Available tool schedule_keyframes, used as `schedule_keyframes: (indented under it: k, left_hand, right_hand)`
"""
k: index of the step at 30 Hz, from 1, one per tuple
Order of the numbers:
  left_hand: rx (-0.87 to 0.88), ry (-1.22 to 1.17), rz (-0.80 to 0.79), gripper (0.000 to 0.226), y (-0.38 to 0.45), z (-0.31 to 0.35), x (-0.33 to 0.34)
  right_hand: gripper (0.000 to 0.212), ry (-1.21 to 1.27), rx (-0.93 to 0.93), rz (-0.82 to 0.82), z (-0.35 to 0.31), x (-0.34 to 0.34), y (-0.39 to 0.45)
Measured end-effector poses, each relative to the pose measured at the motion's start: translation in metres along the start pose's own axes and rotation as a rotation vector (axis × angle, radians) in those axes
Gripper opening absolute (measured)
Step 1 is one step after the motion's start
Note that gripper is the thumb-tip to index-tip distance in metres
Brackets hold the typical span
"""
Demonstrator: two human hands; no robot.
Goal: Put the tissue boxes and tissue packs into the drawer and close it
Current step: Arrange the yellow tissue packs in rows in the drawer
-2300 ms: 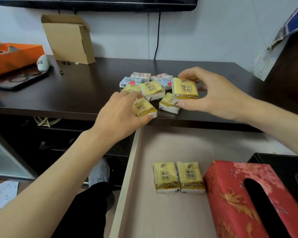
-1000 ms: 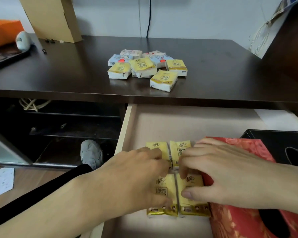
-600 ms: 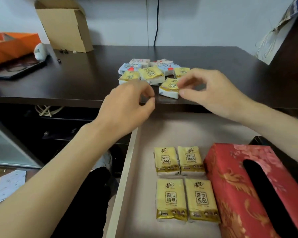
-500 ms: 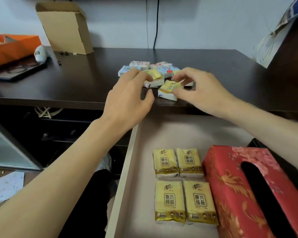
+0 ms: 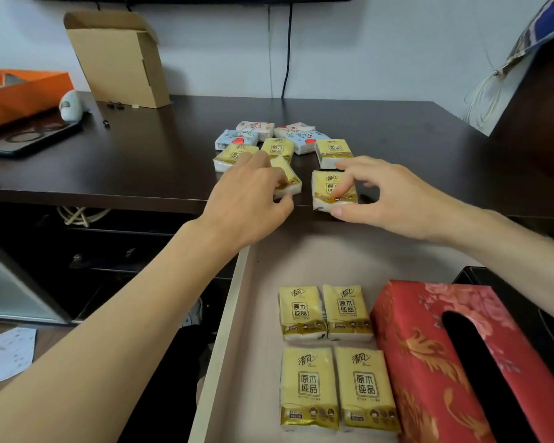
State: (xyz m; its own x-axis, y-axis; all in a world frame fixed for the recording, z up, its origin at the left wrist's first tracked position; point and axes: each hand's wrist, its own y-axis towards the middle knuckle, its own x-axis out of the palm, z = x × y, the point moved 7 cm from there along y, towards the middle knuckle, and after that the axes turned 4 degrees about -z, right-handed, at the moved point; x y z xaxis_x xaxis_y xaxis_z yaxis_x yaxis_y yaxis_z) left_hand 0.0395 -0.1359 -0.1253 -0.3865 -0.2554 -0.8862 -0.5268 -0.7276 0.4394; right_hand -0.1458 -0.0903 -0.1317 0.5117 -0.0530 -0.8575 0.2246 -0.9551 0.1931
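Observation:
The open drawer holds several yellow tissue packs in a neat block, a red patterned tissue box and a black tissue box at the right edge. On the dark desk lie more yellow packs and blue-and-white packs. My left hand grips a yellow pack at the desk's front edge. My right hand pinches another yellow pack beside it.
A cardboard box stands at the back left of the desk. An orange box, a small white device and a dark tablet lie at the far left. Cables hang down the wall. Paper lies on the floor.
Both hands left two yellow packs in the drawer, rose to the desk pile and closed on one yellow pack each, drawing them toward the desk's front edge.

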Motion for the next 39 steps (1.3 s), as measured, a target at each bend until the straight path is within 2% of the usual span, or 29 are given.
schedule_keyframes:
  k: [5,7,13,16,18,21,25,31,35,39]
  left_hand:
    - [-0.026,-0.107,-0.093,0.014,-0.002,0.000,0.001]
    - [-0.050,-0.168,-0.149,0.012,-0.003,-0.001,0.000]
    - [-0.052,-0.237,-0.262,0.045,-0.020,0.007,-0.005]
    - [0.048,-0.326,-0.324,0.052,-0.038,0.021,-0.011]
    - [0.096,-0.346,-0.404,0.052,-0.052,0.029,-0.007]
    - [0.102,-0.246,-0.504,0.049,-0.063,0.031,0.015]
    - [0.105,-0.142,-0.528,0.045,-0.060,0.029,0.049]
    - [0.161,-0.004,-0.459,0.039,-0.053,0.031,0.079]
    - [0.198,0.093,-0.483,0.038,-0.053,0.033,0.087]
    - [0.215,0.119,-0.525,0.039,-0.057,0.035,0.086]
  right_hand:
    - [0.017,0.042,0.030,-0.037,0.001,-0.006,0.002]
    - [0.020,0.028,0.030,-0.041,0.000,-0.006,0.001]
    - [0.029,0.154,-0.074,0.042,-0.012,-0.012,-0.034]
    - [0.029,0.116,-0.141,-0.012,-0.018,-0.004,-0.062]
    - [0.032,0.077,-0.105,-0.083,-0.015,0.006,-0.073]
    - [0.038,-0.002,0.045,-0.192,-0.003,0.024,-0.069]
    - [0.030,-0.051,0.211,-0.296,0.013,0.045,-0.050]
    - [0.030,-0.132,0.265,-0.262,0.017,0.065,-0.034]
    - [0.031,-0.154,0.335,-0.378,0.022,0.073,-0.036]
    - [0.015,-0.154,0.333,-0.364,0.022,0.071,-0.039]
